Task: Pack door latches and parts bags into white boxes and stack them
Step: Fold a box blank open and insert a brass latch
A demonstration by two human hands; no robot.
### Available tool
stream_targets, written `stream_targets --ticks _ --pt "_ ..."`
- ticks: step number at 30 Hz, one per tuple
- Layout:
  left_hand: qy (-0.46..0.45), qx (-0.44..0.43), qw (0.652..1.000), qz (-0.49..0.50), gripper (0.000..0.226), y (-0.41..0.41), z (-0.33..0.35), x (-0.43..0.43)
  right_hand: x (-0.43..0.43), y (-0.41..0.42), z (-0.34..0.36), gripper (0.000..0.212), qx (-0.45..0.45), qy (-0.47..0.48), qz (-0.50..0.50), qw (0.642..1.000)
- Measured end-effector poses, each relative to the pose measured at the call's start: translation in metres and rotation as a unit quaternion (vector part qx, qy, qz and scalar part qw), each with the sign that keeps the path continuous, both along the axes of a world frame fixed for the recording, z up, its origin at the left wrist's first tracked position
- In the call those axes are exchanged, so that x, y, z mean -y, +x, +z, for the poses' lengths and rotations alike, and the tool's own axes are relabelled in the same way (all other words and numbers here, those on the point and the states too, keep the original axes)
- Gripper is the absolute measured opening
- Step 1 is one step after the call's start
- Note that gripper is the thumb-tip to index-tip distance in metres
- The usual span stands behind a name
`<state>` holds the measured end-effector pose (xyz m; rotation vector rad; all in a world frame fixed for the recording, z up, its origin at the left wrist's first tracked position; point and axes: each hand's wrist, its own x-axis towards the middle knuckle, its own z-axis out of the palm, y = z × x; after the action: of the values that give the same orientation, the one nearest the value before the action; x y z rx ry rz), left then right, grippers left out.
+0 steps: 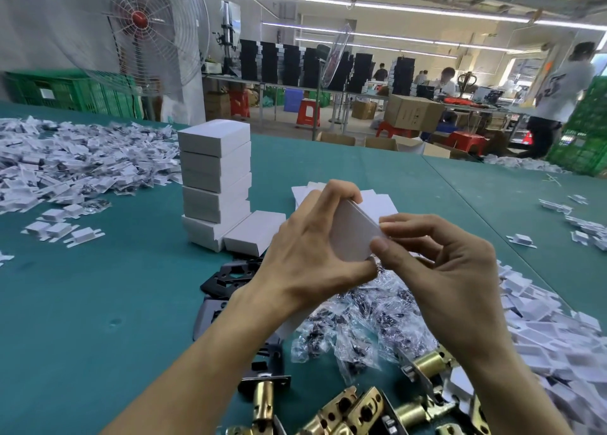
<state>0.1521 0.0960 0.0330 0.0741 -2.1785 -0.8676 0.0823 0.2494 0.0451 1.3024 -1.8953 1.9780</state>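
Nearest, below both wrists, brass latches (361,408) are lying heaped on the green tabletop (98,303). Just under the hands, clear bags (361,319) of dark parts are lying in a pile, and black plates (230,277) are showing beside the left wrist. The left hand (305,257) is gripping a white box (354,234) from its left side, fingers curling over the top edge and thumb pressing near the lower corner. The right hand (437,267) is pinching the box's right end between thumb and forefinger. The box is hanging tilted above the bags, off the tabletop. Right of the right hand, white paper pieces (542,319) are lying in a drift. Just beyond the hands, flat blanks (377,201) are lying. Beyond and left of the left hand, a stack (215,178) of white boxes is standing, with a lone carton (254,232) lying at its foot. Far left, more scraps (82,162) are covering the tabletop, and a fan (141,24) is standing behind them
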Motion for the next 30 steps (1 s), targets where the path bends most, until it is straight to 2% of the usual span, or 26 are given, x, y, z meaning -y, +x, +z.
stream_targets --ticks 5,11,16,22,30 --pt "0.007 -0.015 1.0 -0.022 0.055 0.0 0.001 -0.002 0.008 0.002 -0.009 0.03 -0.006 -0.002 0.001 1.0" --pt "0.013 -0.013 1.0 -0.014 0.05 0.001 0.001 -0.003 0.009 -0.001 -0.012 0.025 -0.02 0.015 -0.012 1.0" --pt "0.079 0.008 0.994 -0.081 0.057 0.004 0.003 0.003 0.01 0.003 -0.011 0.02 0.027 0.003 0.019 0.999" --pt "0.211 0.074 0.961 -0.165 0.043 0.005 0.009 0.008 0.001 -0.009 -0.004 0.016 0.094 -0.033 0.042 0.994" --pt "0.242 0.064 0.952 -0.176 0.026 0.004 0.01 0.01 -0.003 -0.016 -0.008 0.017 0.118 -0.012 0.049 0.992"
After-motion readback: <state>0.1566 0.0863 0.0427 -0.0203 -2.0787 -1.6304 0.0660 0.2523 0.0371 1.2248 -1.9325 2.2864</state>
